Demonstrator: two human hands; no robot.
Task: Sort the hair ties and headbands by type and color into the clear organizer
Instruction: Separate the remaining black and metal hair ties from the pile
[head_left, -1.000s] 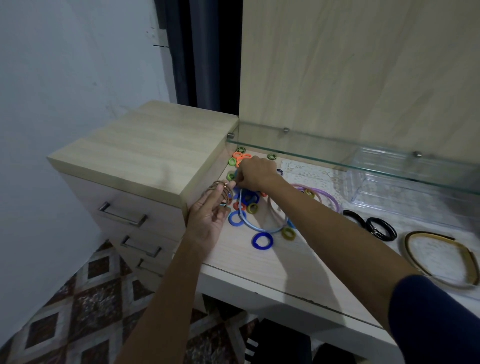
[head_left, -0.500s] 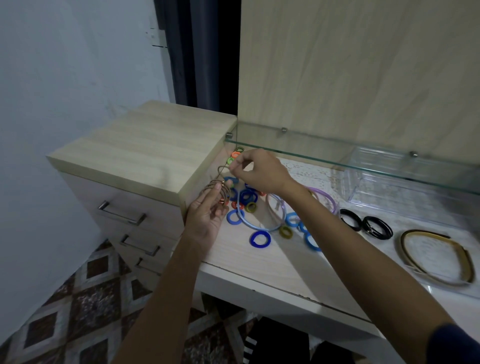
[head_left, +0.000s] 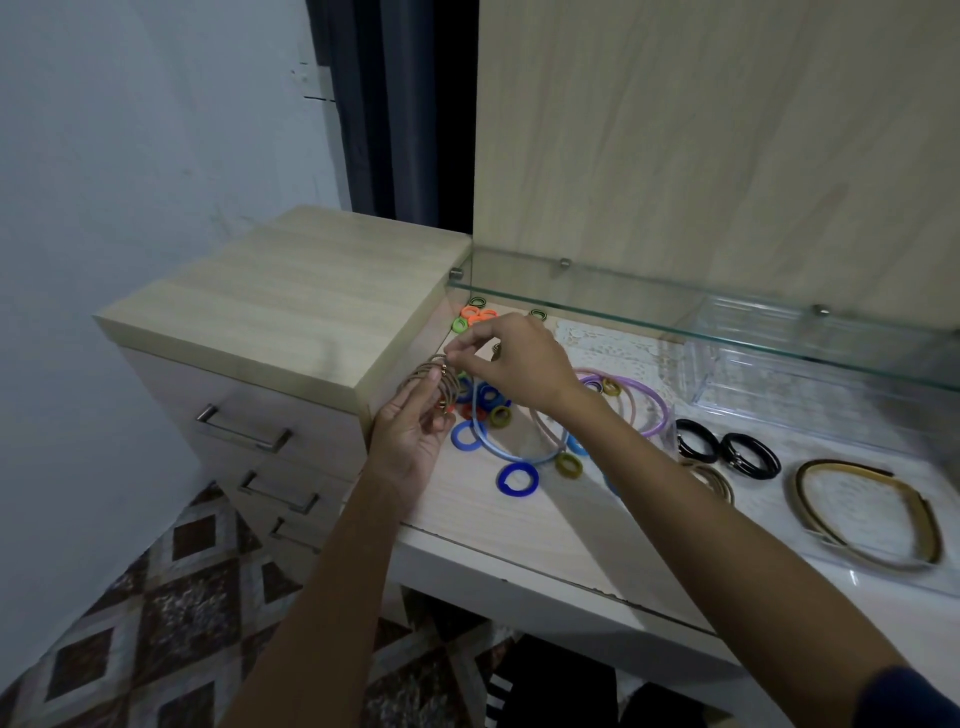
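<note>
Our left hand (head_left: 410, 436) grips a bunch of tan hair ties (head_left: 434, 382); our right hand (head_left: 511, 361) pinches their top edge, above the tabletop (head_left: 519, 530).

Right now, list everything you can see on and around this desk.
thin brown elastic hair ties: a bundle, held at desk's left edge
small blue ring ties: several, left-centre of desk
small olive ring ties: several, among the blue
small orange ring ties: few, back left corner
black hair ties: two bundles, centre-right
purple plastic headband: one, centre
gold headband: one, far right
clear plastic organizer: one, back right under glass shelf
wooden drawer unit: one, left
left hand: holds brown ties
right hand: pinches them
</note>
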